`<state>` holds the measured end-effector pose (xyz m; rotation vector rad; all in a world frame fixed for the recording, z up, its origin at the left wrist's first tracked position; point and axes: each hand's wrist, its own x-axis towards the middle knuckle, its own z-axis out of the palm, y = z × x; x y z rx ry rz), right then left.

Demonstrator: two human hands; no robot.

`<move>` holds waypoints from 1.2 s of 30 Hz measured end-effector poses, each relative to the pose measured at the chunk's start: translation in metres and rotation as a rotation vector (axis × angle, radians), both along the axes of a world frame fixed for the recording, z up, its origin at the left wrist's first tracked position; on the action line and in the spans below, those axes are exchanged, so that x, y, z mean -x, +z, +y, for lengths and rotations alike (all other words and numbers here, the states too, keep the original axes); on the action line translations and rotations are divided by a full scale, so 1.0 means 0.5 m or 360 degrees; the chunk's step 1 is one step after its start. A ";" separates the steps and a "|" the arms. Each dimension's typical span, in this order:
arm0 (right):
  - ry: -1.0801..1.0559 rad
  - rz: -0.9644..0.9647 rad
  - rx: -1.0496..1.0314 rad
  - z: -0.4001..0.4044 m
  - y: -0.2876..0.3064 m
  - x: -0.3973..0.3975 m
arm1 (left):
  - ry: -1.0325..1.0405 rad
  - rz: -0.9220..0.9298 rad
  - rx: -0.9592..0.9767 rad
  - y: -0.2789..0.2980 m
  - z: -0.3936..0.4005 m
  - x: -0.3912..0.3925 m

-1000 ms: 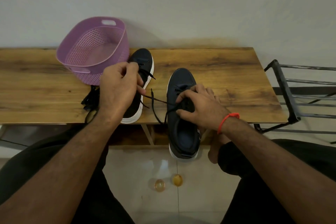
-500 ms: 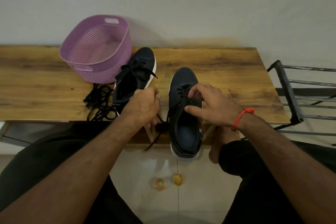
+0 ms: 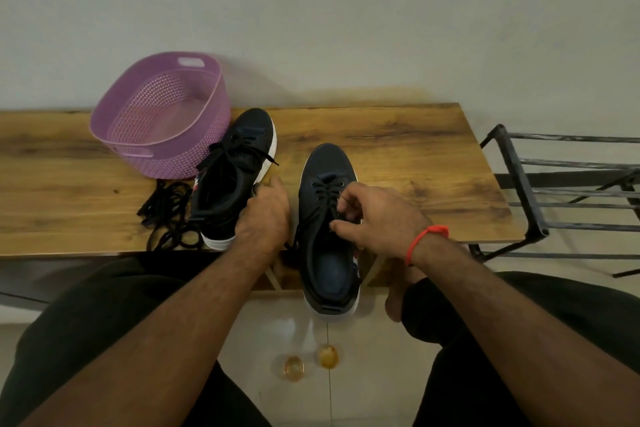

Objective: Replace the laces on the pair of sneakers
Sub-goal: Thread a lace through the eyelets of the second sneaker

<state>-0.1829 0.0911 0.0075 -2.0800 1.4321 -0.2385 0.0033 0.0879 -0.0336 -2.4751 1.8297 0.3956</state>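
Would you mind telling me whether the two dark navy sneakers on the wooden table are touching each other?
Apart. The head view shows bare wood between the left sneaker and the right sneaker, with the left hand over that gap.

Bench (image 3: 398,135): basket (image 3: 138,104), sneakers (image 3: 239,163), laces (image 3: 166,215) (perhaps spare).
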 end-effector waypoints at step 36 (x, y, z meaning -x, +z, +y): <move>-0.0419 -0.0603 -0.0176 -0.040 -0.018 -0.012 | 0.0168 0.1969 0.0695 0.094 0.003 -0.003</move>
